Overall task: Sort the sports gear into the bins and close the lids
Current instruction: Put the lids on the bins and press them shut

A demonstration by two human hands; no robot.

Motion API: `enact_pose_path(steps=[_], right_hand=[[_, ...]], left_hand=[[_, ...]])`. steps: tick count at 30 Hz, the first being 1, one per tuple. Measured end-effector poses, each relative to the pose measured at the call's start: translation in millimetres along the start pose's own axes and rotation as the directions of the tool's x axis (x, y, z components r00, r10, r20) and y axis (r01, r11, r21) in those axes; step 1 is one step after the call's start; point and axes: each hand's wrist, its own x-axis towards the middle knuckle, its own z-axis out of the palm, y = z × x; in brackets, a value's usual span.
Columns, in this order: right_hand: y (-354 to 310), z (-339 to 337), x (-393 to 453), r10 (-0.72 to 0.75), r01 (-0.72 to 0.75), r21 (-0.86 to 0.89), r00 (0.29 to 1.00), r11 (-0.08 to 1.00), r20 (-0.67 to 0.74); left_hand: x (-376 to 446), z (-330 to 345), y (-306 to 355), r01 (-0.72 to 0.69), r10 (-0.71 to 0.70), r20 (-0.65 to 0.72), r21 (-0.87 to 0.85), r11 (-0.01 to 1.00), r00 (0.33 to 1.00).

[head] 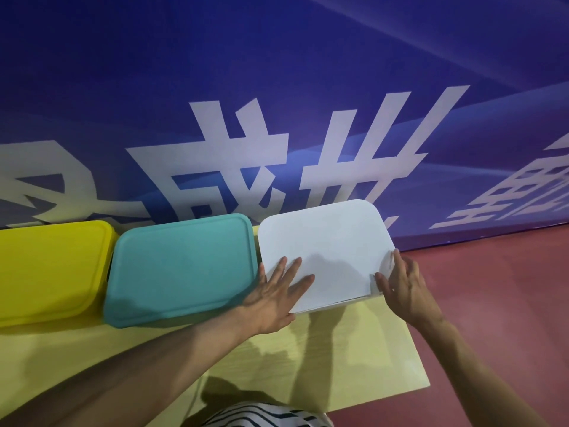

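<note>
1. White lid (323,251) is seen lying on the rightmost bin, at the right end of a row of three on the pale yellow bench (338,359); the lid's near right corner looks slightly lifted or offset, and a thin white edge of the bin is shown beneath it.
2. The left hand (277,297) is laid flat on the lid's near left part; fingers are spread and straight, nothing is gripped.
3. The right hand (403,285) is placed at the lid's near right corner; the thumb touches the front edge and the fingers are stretched along the right side; fingers are straight, not curled round anything.
4. The teal bin (181,269) is seen with its lid on, just left of the white one, nearly touching; the yellow bin (49,269) is lidded too, at far left, partly cut off.
5. A blue banner (277,103) with large white characters stands behind the bins; red floor (492,288) is seen at right; a striped garment (261,416) shows at the bottom edge.
</note>
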Motion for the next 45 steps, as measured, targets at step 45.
enact_pose_path(steps=[45], right_hand=[[0.7,-3.6,4.6,0.119,-0.117,-0.026,0.941,0.993,0.318]], left_hand=[[13.6,16.4,4.8,-0.006,0.004,0.014,0.121,0.993,1.0]])
